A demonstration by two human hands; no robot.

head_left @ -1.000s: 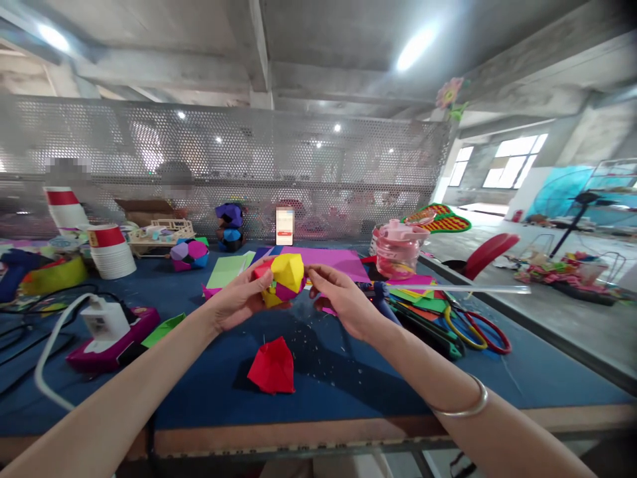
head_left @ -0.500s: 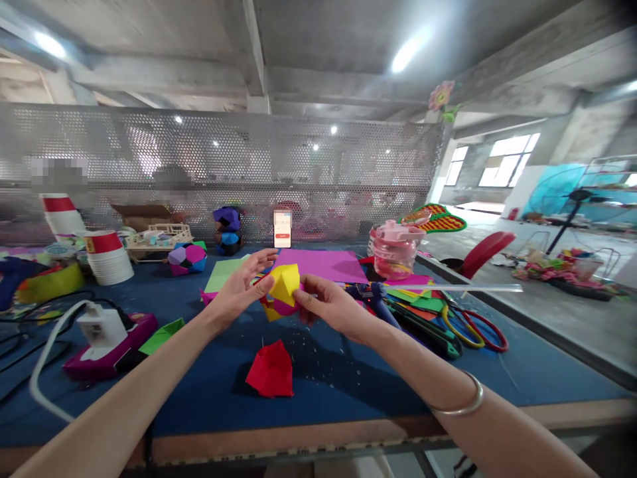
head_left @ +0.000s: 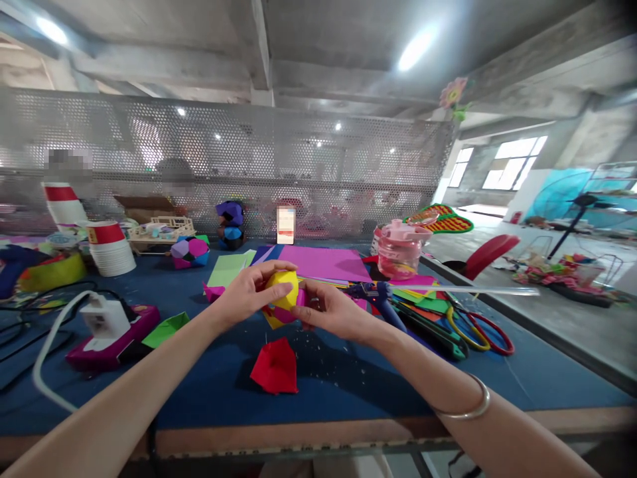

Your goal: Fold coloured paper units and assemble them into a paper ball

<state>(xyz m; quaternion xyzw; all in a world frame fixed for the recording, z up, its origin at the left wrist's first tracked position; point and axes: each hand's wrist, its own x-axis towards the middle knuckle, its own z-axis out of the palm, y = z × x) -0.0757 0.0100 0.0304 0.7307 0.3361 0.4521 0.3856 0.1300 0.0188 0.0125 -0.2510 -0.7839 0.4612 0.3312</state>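
Between my two hands, a little above the blue table, is a folded paper ball (head_left: pixel 284 292) with yellow and magenta faces. My left hand (head_left: pixel 251 292) is closed round its left side, the thumb lying across the yellow face. On the right side, the fingers of my right hand (head_left: pixel 321 305) pinch its edge. The far side of the ball is hidden by my fingers. A red folded paper piece (head_left: pixel 275 366) lies on the table just below my hands. Behind my right hand rests a dark blue glue gun (head_left: pixel 378 297) with a long clear glue stick.
Scissors (head_left: pixel 480 328), a green-handled cutter (head_left: pixel 438 332) and coloured paper scraps lie at right, near a pink bottle (head_left: pixel 401 249). At left stand a power strip (head_left: pixel 112 338), a green paper piece (head_left: pixel 168 330) and paper cups (head_left: pixel 110 249). Behind are purple sheets (head_left: pixel 323 262) and a phone (head_left: pixel 285 226).
My left fingers, previously spread above the yellow face, have closed round the paper ball. My right hand keeps its pinch. The view has shifted slightly.
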